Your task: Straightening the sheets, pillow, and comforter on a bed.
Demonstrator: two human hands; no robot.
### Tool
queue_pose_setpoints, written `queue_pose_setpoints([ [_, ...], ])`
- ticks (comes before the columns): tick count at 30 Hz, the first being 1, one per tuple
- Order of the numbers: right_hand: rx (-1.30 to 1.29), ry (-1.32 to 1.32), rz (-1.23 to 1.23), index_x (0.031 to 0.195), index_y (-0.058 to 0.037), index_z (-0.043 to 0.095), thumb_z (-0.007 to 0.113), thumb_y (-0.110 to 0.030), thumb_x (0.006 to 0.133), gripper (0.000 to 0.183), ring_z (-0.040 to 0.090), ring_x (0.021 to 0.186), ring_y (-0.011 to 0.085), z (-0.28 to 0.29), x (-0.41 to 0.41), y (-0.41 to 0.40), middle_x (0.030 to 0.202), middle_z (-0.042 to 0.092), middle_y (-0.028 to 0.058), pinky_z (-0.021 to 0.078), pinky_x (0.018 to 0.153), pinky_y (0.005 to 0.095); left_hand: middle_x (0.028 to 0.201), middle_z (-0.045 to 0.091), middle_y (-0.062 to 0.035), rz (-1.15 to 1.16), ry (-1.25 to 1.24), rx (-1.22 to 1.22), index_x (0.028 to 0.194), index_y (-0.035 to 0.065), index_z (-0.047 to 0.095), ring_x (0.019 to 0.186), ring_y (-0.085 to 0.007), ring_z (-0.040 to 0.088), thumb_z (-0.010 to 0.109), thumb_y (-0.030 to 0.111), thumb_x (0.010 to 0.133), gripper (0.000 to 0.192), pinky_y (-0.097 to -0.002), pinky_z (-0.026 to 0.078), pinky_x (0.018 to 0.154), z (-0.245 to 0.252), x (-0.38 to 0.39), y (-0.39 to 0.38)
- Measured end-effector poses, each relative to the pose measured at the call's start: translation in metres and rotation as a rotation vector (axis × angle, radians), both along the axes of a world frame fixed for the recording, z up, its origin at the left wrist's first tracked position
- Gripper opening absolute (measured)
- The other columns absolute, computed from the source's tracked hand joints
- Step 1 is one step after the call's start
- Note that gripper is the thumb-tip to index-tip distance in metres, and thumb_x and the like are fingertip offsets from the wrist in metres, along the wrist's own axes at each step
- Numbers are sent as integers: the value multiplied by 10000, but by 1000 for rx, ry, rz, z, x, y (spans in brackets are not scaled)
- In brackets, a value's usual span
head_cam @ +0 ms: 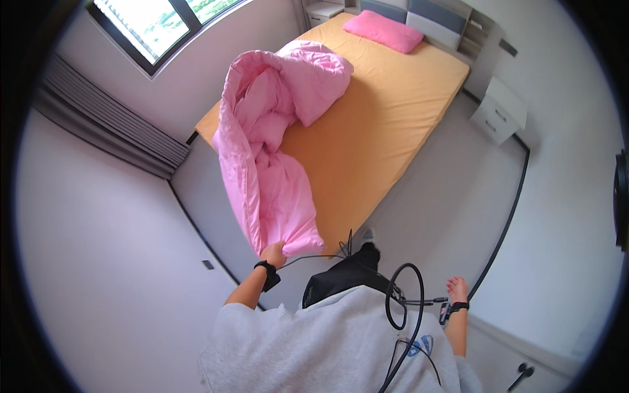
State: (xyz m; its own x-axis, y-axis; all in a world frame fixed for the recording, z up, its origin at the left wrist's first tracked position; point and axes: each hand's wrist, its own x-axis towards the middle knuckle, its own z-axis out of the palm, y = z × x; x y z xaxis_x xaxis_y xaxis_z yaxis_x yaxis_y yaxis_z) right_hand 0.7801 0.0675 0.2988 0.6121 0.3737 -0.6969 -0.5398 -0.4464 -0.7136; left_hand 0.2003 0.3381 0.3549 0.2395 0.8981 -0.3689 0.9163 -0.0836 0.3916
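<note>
A pink quilt lies bunched along the left side of a bed, over an orange fitted sheet. Its near corner is gripped in my left hand, just off the foot of the bed. My right hand is held out at the lower right, touching nothing, with its fingers partly curled. Both wrists wear black straps with small devices. At the head of the bed rests a fluffy pink pillow, well away from both hands.
Black cables hang in front of my shirt and trousers. A white nightstand stands right of the bed, another at its far left. Grey curtains hang beside the window. Walls flank the bed, and a white cabinet is at the lower right.
</note>
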Motion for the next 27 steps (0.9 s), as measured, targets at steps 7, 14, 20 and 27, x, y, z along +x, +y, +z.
queue_pose_setpoints([
  [7, -105, -99, 297, 1025, -63, 420, 440, -383, 833, 374, 559, 642, 164, 140, -20, 168, 834, 564, 88, 441, 520, 265, 853, 587, -175, 10, -5, -138, 895, 70, 547, 843, -339, 548, 477, 57, 680, 227, -415, 426, 720, 52, 18, 51],
  [14, -232, -62, 610, 1146, -46, 396, 468, -449, 812, 529, 564, 657, 165, 105, -3, 407, 888, 576, 106, 466, 525, 258, 708, 570, -154, 70, -40, 79, 729, 61, 564, 716, -339, 533, 500, 10, 588, 163, -439, 407, 622, 59, 20, 83],
  [20, -189, -98, 1092, 1153, 9, 342, 547, -483, 749, 669, 578, 647, 189, 44, -77, 620, 861, 550, 142, 496, 517, 305, 620, 526, -112, 142, 45, 108, 626, 63, 510, 634, -290, 515, 501, 11, 586, 65, -409, 388, 565, 79, 81, 60],
  [27, -40, -170, 1222, 1290, 30, 87, 614, -496, 694, 954, 578, 671, 226, 69, -201, 813, 864, 523, 169, 498, 534, 308, 587, 508, -102, 397, 234, -81, 607, 86, 497, 614, -273, 525, 509, 43, 603, 45, -390, 399, 557, 155, 139, 25],
])
